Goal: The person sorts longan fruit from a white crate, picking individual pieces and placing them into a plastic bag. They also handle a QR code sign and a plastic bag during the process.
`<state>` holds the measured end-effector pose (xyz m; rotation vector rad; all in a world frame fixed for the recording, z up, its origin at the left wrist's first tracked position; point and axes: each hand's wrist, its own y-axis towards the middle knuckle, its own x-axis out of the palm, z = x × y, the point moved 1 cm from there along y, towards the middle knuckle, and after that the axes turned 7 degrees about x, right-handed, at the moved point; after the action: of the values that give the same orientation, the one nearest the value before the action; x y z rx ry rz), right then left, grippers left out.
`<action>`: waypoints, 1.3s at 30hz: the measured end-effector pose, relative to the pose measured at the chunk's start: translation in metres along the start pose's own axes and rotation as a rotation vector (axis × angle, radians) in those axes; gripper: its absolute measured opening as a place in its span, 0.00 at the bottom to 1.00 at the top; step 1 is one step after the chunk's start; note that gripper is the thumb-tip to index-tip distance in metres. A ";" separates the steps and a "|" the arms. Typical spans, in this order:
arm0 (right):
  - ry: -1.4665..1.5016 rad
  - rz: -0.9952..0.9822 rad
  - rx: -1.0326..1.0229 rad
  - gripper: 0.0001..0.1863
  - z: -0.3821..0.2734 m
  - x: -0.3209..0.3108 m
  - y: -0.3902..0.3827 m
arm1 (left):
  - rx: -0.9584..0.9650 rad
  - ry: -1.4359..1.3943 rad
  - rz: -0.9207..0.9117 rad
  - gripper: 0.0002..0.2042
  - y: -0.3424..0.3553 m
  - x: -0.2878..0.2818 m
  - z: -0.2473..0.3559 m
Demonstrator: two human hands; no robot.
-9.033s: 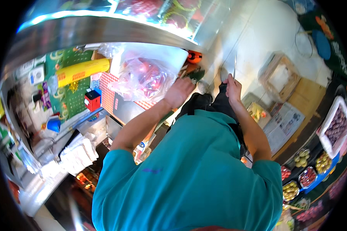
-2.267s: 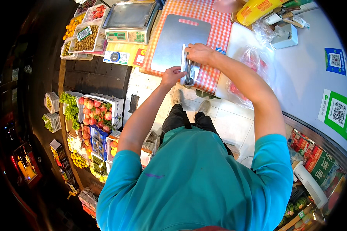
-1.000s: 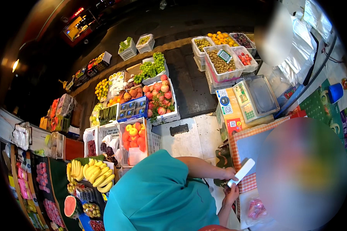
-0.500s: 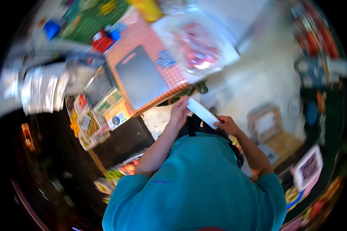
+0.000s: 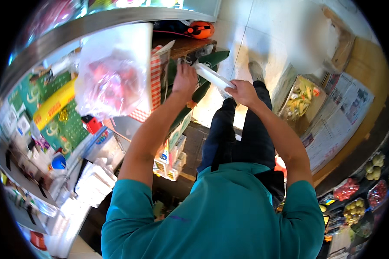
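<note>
Between my hands, out in front of my body, is a long white tray-like thing (image 5: 215,77), seen nearly edge-on, so its full shape is hidden. My right hand (image 5: 243,92) is closed on its near right end. At its far left end, my left hand (image 5: 186,80) has its fingers around the edge, partly hidden behind the hand itself. Long dark green leaf-like pieces (image 5: 214,58) show behind the tray. Left of my left hand, a clear plastic bag of pinkish-red items (image 5: 112,86) lies on a white board (image 5: 132,41).
A red checked cloth (image 5: 155,82) covers the table edge beside my left forearm. At right stand a box of yellow-green scraps (image 5: 300,98) and a spread newspaper (image 5: 345,116). Packed fruit (image 5: 354,211) lines the lower right. A metal rail (image 5: 116,17) crosses the upper left.
My body has turned to the right, so the table and bag now lie farther left. Both hands keep the white tray-like thing, now reached farther out from my body.
</note>
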<state>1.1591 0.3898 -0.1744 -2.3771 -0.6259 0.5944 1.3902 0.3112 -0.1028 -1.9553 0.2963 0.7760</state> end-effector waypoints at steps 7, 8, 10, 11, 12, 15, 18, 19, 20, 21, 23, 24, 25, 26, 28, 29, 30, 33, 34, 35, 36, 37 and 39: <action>0.014 0.050 -0.217 0.19 -0.001 0.008 0.061 | 0.477 -0.023 -0.473 0.07 -0.011 0.012 -0.017; 0.018 0.029 -0.253 0.19 -0.006 0.013 0.070 | 0.510 -0.080 -0.394 0.06 -0.029 0.007 -0.013; 0.048 0.027 -0.318 0.19 -0.019 0.035 0.093 | 0.595 -0.153 -0.272 0.05 -0.052 -0.019 -0.011; 0.055 0.035 -0.351 0.19 -0.030 0.045 0.104 | 0.634 -0.188 -0.201 0.05 -0.059 -0.028 -0.013; 0.090 -0.010 -0.279 0.19 -0.043 0.057 0.112 | 0.645 -0.209 -0.160 0.05 -0.065 -0.032 -0.015; 0.206 -0.006 -0.105 0.20 -0.085 0.093 0.141 | 0.659 -0.283 -0.036 0.09 -0.078 -0.032 -0.027; 0.361 0.109 0.033 0.18 -0.107 0.121 0.156 | 0.652 -0.319 0.014 0.13 -0.096 -0.028 -0.042; 0.390 0.143 0.057 0.17 -0.113 0.129 0.160 | 0.659 -0.323 0.061 0.14 -0.099 -0.023 -0.050; 0.433 0.142 0.112 0.17 -0.121 0.138 0.166 | 0.665 -0.329 0.106 0.15 -0.104 -0.019 -0.057; 0.476 0.147 0.168 0.16 -0.126 0.146 0.178 | 0.674 -0.331 0.154 0.16 -0.106 -0.017 -0.063; 0.675 0.186 0.163 0.17 -0.132 0.174 0.210 | 0.671 -0.273 0.152 0.16 -0.114 -0.009 -0.067; 0.829 0.213 0.092 0.17 -0.131 0.201 0.229 | 0.662 -0.239 0.148 0.17 -0.115 -0.011 -0.065; 0.980 0.237 0.021 0.18 -0.129 0.217 0.239 | 0.680 -0.220 0.221 0.15 -0.115 -0.012 -0.065; 0.868 0.288 0.084 0.18 -0.130 0.212 0.237 | 0.679 -0.232 0.283 0.14 -0.112 -0.002 -0.070; 0.630 0.372 0.209 0.19 -0.132 0.184 0.207 | 0.665 -0.270 0.406 0.13 -0.114 0.015 -0.075; 0.603 0.630 0.274 0.19 -0.125 0.181 0.196 | 0.651 -0.282 0.406 0.13 -0.117 0.014 -0.072; 0.573 0.895 0.334 0.20 -0.115 0.177 0.189 | 0.642 -0.287 0.409 0.13 -0.115 0.012 -0.072; 0.636 0.598 0.355 0.20 -0.073 0.195 0.198 | 0.633 -0.282 0.410 0.13 -0.119 0.008 -0.070; 0.666 0.318 0.331 0.20 -0.060 0.203 0.205 | 0.633 -0.279 0.414 0.13 -0.118 0.009 -0.071; 0.641 0.163 0.283 0.19 -0.056 0.204 0.205 | 0.636 -0.277 0.423 0.13 -0.117 0.010 -0.071; 0.623 0.164 0.213 0.19 -0.052 0.204 0.206 | 0.639 -0.277 0.432 0.13 -0.118 0.010 -0.072; 0.604 0.164 0.143 0.19 -0.050 0.203 0.209 | 0.640 -0.277 0.440 0.13 -0.119 0.010 -0.073; 0.634 0.092 0.055 0.18 -0.053 0.199 0.206 | 0.652 -0.260 0.465 0.13 -0.118 0.013 -0.074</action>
<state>1.4039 0.3329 -0.3213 -2.3628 -0.2129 -0.1187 1.4892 0.3078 -0.0036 -1.1665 0.7564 1.0578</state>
